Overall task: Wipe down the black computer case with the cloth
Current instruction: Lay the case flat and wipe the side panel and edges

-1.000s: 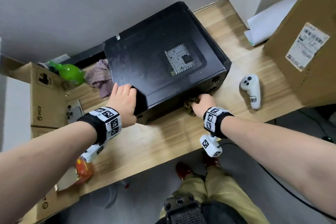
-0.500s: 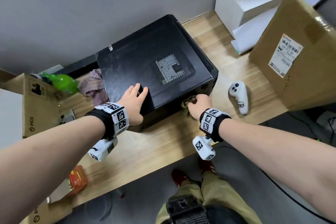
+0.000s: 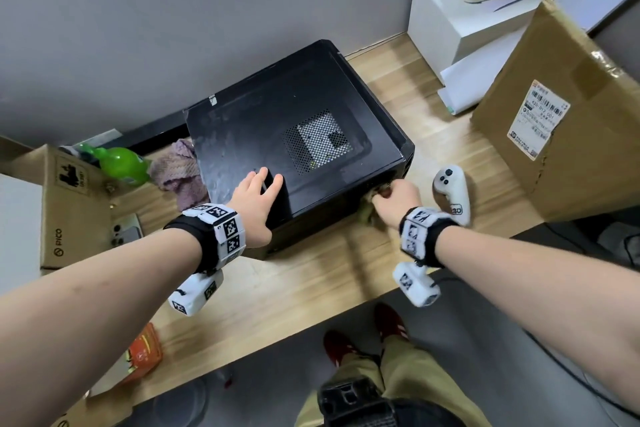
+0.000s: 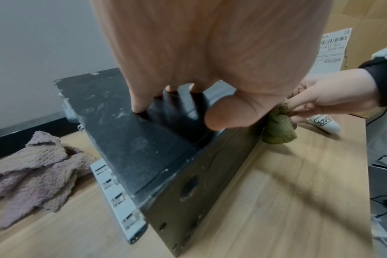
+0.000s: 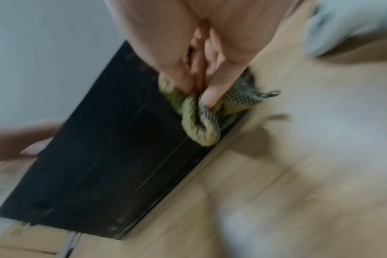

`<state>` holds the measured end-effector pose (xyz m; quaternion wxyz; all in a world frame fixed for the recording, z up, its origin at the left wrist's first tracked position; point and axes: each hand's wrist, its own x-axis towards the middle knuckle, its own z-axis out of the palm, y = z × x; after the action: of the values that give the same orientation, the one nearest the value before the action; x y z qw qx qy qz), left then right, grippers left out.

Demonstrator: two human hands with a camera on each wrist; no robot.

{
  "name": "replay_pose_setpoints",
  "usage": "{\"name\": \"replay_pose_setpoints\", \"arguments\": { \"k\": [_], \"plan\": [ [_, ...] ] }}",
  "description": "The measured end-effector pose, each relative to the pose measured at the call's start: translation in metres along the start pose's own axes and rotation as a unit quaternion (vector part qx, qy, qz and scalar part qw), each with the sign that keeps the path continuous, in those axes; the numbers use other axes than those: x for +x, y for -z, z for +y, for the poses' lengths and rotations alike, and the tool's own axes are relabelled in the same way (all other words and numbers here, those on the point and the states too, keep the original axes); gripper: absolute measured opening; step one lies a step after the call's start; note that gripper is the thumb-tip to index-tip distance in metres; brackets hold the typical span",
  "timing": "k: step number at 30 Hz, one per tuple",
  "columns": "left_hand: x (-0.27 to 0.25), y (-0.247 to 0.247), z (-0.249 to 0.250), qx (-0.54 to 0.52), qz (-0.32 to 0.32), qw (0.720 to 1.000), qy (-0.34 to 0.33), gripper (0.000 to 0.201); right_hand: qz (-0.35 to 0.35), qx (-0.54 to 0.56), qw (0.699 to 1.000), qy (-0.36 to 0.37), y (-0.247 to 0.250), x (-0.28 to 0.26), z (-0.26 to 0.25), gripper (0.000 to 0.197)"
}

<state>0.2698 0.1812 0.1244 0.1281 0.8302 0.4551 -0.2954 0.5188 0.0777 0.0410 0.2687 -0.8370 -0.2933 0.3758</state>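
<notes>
**Operator:** I've got the black computer case [image 3: 294,156] lying flat mid-desk, its far end at twelve o'clock near the wall. My left hand [image 3: 254,204] lies on the top panel at the near corner, about seven o'clock, fingers straight, gripping nothing. My right hand [image 3: 393,199] has its fingers curled round the bunched green cloth [image 4: 278,129], pressed against the near side face at about four o'clock.

**Observer:** What worries you?

**Operator:** Mostly the white controller [image 3: 452,192], which sits just beside my right hand at three o'clock. If I sweep the cloth past that corner, I reckon my knuckles could knock it along the wooden desk [image 3: 311,288] or off the edge.

**Observer:** And the case itself?

**Operator:** My left hand only rests flat, so a hard sideways rub could skid the case towards the mauve cloth [image 3: 178,170] and the green bottle [image 3: 119,165] at nine o'clock. Also, the cloth is wadded tight, so little of it touches; I'd likely smear the dust rather than lift it. The top panel looks streaky and seems undone.
</notes>
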Motion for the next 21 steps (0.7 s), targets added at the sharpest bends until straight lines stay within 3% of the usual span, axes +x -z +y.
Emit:
{"name": "replay_pose_setpoints", "arguments": {
  "k": [3,9,13,17,21],
  "plan": [
    [-0.001,0.003,0.001,-0.005,-0.008,1.000,0.001,0.106,0.005,0.037,0.999,0.007,-0.021,-0.015,-0.008,0.021],
    [-0.002,0.003,0.001,-0.005,-0.008,1.000,0.004,0.106,-0.005,0.029,0.997,0.069,0.002,-0.017,-0.018,0.029],
    [-0.002,0.003,0.001,-0.007,-0.014,1.000,0.005,0.106,-0.018,-0.013,1.000,-0.010,-0.007,-0.003,-0.011,0.021],
    [-0.003,0.002,0.001,-0.012,-0.014,1.000,0.009,0.107,-0.007,0.023,0.997,-0.074,-0.020,0.007,-0.001,0.009],
    [-0.003,-0.001,0.001,-0.024,-0.012,1.000,0.009,0.108,-0.032,0.045,0.998,-0.037,-0.021,0.004,-0.003,0.017]
  ]
}}
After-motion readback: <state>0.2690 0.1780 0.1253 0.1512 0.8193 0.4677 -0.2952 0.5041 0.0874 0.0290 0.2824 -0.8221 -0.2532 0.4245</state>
